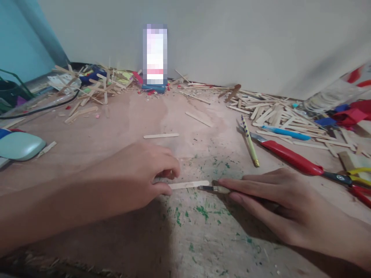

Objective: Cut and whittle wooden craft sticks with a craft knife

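Observation:
My left hand (145, 170) comes in from the left, fingers curled, with the thumb and fingers closed at the left end of a wooden craft stick (191, 184). The stick lies nearly level just above or on the tabletop; I cannot tell which. My right hand (278, 200) pinches a slim tool (222, 189) with a pale handle, metal collar and dark flat tip. That tip touches or lies right beside the stick's lower edge near its right end. Beyond my hands, a second craft stick (161, 136) lies flat, and another thin stick (198, 119) lies farther back.
A phone (155, 54) with a blurred screen stands against the wall. Craft sticks (275, 116) pile up at back right, near a blue pen (286, 133), a patterned pencil (249, 143) and red-handled pliers or cutters (292, 157). A mouse (21, 144) sits at left; scraps (95, 87) lie behind.

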{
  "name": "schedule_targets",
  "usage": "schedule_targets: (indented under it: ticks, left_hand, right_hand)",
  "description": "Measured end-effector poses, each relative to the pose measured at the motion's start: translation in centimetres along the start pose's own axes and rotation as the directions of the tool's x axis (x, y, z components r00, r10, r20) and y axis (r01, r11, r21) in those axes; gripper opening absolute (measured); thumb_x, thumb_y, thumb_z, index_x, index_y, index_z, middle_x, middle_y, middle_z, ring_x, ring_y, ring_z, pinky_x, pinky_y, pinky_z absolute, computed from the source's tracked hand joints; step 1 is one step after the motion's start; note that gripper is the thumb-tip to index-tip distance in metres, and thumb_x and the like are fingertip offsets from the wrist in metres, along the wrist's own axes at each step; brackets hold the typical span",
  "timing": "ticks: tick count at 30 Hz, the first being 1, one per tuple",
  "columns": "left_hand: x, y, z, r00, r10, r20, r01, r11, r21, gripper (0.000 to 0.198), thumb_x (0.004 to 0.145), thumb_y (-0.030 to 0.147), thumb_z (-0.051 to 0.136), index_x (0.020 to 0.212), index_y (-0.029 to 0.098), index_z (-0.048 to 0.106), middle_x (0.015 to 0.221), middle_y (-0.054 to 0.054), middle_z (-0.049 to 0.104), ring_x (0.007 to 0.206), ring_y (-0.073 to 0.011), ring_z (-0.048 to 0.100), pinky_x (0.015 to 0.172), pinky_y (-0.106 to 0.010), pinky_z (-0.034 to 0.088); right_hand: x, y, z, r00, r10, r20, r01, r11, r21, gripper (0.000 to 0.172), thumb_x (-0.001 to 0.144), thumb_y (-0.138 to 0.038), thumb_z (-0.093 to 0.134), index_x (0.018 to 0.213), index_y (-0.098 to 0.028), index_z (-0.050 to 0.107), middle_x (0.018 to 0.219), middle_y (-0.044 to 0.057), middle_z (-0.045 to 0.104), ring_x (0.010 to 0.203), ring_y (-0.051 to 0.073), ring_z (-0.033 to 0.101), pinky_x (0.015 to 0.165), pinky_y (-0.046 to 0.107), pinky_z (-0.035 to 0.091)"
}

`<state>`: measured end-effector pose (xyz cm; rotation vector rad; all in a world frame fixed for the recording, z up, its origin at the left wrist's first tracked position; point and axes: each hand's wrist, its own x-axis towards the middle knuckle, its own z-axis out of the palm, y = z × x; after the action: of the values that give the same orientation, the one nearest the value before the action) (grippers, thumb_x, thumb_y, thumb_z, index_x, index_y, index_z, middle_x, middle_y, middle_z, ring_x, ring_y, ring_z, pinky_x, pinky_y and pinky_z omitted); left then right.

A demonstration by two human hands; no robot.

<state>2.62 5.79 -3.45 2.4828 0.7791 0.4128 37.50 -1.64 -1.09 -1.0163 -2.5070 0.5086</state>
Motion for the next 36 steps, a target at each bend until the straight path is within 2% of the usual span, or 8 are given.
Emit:
schedule_targets:
  ticks: [5,10,13,17,23,28,33,36]
  left_hand:
    - [0.1,-0.1,0.2,0.997,0.072,0.02,-0.071,0.997,-0.026,0.027,0.111,0.018,0.071,0.1,0.028,0.093,0.095,0.002,0.084,0.082,-0.0138,0.075,0.077,-0.029,0.047]
    - [0.3,-0.2,0.7,0.995,0.094,0.022,-0.094,0.995,-0.016,0.031,0.115,0.016,0.069,0.096,0.026,0.092,0.088,0.002,0.079,0.075,-0.0122,0.072,0.075,-0.028,0.048]
    - [0.4,-0.3,0.8,0.994,0.111,0.013,-0.111,0.994,-0.011,0.031,0.114,0.013,0.07,0.095,0.026,0.091,0.086,0.003,0.077,0.073,-0.0111,0.071,0.074,-0.027,0.048]
    - [0.5,-0.1,0.9,0.989,0.145,-0.012,-0.145,0.989,-0.017,0.032,0.111,0.008,0.069,0.09,0.023,0.088,0.086,0.003,0.076,0.074,-0.0106,0.071,0.072,-0.025,0.046]
    - [0.3,0.2,1.1,0.982,0.183,-0.053,-0.184,0.983,-0.018,0.039,0.113,0.007,0.061,0.083,0.021,0.082,0.078,0.002,0.061,0.067,-0.0124,0.057,0.074,-0.027,0.047]
    - [0.2,-0.2,1.6,0.983,0.181,-0.034,-0.182,0.983,-0.022,0.04,0.111,0.005,0.059,0.084,0.022,0.082,0.078,0.001,0.06,0.069,-0.0139,0.058,0.071,-0.028,0.045]
    - [-0.2,-0.1,1.7,0.991,0.116,-0.071,-0.118,0.993,-0.023,0.038,0.117,0.011,0.062,0.089,0.024,0.086,0.08,0.001,0.066,0.071,-0.0148,0.061,0.067,-0.031,0.04]
    - [-0.1,0.4,1.5,0.987,0.133,-0.094,-0.136,0.99,-0.029,0.038,0.111,0.003,0.067,0.084,0.022,0.084,0.078,0.003,0.063,0.069,-0.012,0.059,0.064,-0.031,0.035]
  right_hand:
    - [-0.3,0.2,0.4,1.0,0.03,0.004,-0.03,0.998,0.062,0.028,0.129,-0.028,0.064,0.147,-0.029,0.086,0.093,-0.003,0.085,0.069,0.012,0.08,0.059,0.03,0.058]
    - [-0.1,0.2,0.7,1.0,0.029,0.008,-0.029,0.997,0.076,0.028,0.128,-0.026,0.063,0.141,-0.027,0.088,0.09,-0.003,0.084,0.067,0.013,0.079,0.056,0.032,0.056]
    - [0.1,0.2,0.8,1.0,0.016,0.014,-0.017,0.997,0.078,0.03,0.129,-0.027,0.062,0.142,-0.027,0.089,0.092,-0.003,0.086,0.068,0.013,0.081,0.057,0.031,0.059]
    - [0.2,0.5,0.7,1.0,0.0,0.024,-0.002,0.998,0.066,0.032,0.132,-0.03,0.061,0.147,-0.022,0.088,0.102,0.003,0.092,0.075,0.015,0.086,0.062,0.028,0.063]
    - [0.4,1.0,0.6,0.999,-0.018,0.029,0.016,0.996,0.082,0.031,0.132,-0.031,0.061,0.147,-0.023,0.088,0.1,0.004,0.09,0.072,0.014,0.083,0.06,0.026,0.06]
    - [0.3,1.8,0.7,0.998,-0.031,0.059,0.025,0.995,0.096,0.031,0.131,-0.031,0.066,0.153,-0.025,0.086,0.104,0.005,0.091,0.076,0.014,0.084,0.064,0.026,0.062]
    - [0.6,1.4,0.5,0.998,-0.035,0.061,0.031,0.998,0.057,0.033,0.131,-0.027,0.061,0.149,-0.018,0.088,0.107,0.01,0.093,0.077,0.016,0.087,0.065,0.024,0.064]
    - [0.9,1.3,0.4,0.997,-0.036,0.066,0.032,0.997,0.065,0.034,0.131,-0.035,0.063,0.148,-0.021,0.09,0.109,0.01,0.094,0.081,0.018,0.089,0.068,0.023,0.067]
